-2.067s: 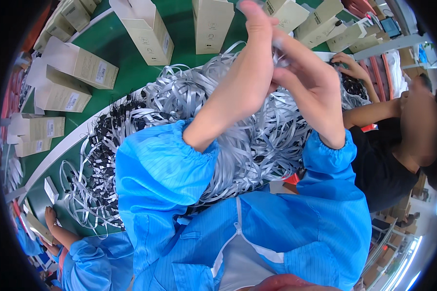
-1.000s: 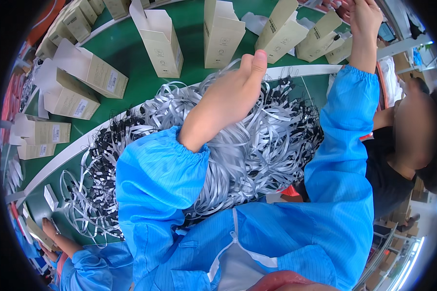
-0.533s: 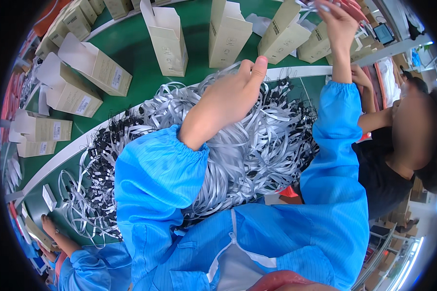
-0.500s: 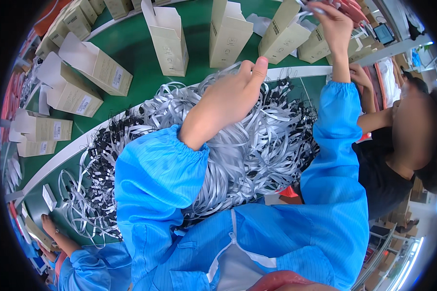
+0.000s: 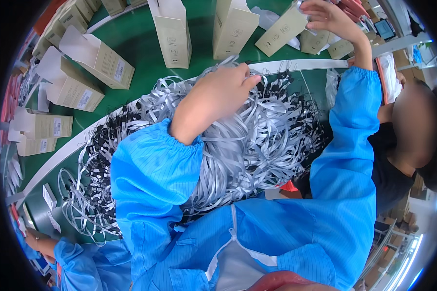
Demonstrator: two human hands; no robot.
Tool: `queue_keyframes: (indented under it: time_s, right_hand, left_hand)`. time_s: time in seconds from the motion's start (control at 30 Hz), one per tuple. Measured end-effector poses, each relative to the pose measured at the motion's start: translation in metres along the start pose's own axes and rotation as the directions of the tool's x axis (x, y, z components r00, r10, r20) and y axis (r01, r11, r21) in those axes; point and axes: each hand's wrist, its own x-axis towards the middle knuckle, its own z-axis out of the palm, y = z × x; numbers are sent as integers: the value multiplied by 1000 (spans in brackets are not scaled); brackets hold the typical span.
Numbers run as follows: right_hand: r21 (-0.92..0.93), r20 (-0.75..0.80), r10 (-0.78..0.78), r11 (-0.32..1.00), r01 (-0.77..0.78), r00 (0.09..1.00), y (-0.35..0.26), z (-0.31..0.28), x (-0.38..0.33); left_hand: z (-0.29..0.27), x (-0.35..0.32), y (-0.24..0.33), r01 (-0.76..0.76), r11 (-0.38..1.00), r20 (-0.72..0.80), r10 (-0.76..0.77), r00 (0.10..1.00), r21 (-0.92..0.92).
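A large heap of grey ribbon lanyards (image 5: 228, 155) with black ends lies in front of my body. Over its far side is my left hand (image 5: 211, 99), back upward, with fingers curled; whatever is under them is hidden. My right hand (image 5: 332, 19) is raised at the far right with its fingers apart, at the upper end of a tilted beige carton (image 5: 281, 33). The fingertips overlap the carton's top edge, and I cannot tell whether they touch it. Nothing shows clearly in that hand.
Open beige cartons (image 5: 177, 46) stand in a curved row along the green surface (image 5: 136, 41), beyond a white rail (image 5: 68, 153). A person in black (image 5: 393, 169) is close on the right. At lower left, a co-worker's blue sleeve (image 5: 92, 259) lies near small white cards (image 5: 49, 196).
My right hand has opened and moved slightly right and down; the strap it held is no longer visible there. The carton beneath it tilts more. My left hand has drawn back slightly over the heap.
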Motion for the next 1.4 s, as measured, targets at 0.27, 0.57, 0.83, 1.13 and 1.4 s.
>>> queue_keyframes:
  time_s: [0.27,0.57,0.83,1.13,1.4]
  right_hand:
    - [-234,-357,9,967,-99,934,-14,6,-16]
    - [-273,-355,-45,960,-58,934,-48,67,-63]
    - [-405,76,328,873,-271,942,-57,186,-42]
    - [508,-333,-15,840,192,943,-133,156,-37]
    - [689,-459,-433,378,619,776,-114,33,-76]
  left_hand:
    - [-13,-7,4,63,997,-22,-62,998,34]
    - [-19,-4,-19,-59,994,-133,70,989,87]
    - [-35,-6,-8,122,983,-82,-112,990,137]
    - [7,18,-10,-564,745,-452,391,802,-356]
    - [-36,-1,14,-88,758,575,560,597,-647]
